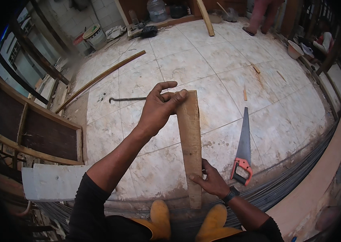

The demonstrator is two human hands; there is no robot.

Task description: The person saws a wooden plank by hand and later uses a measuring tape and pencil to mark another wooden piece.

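Between my two hands is a short, weathered wooden board [190, 137], held lengthwise away from me above the tiles. My left hand [163, 105] grips its far end, thumb on the upper face and index finger stretched past the edge. Lower down, my right hand [212, 180] clasps the board's right edge near the close end, thumb on top; its other fingers are partly hidden. To the right, a handsaw [244, 149] with an orange and black handle lies on the floor. A dark bent metal bar [128, 99] lies left of my left hand.
A long wooden strip [102, 80] crosses the tiled floor [186, 60] at left. Long dark metal rods [287, 177] run along the near right beside a plank [319, 177]. A wooden frame [49, 129] stands left. Buckets [94, 36] and another person's legs [261, 16] are farther back.
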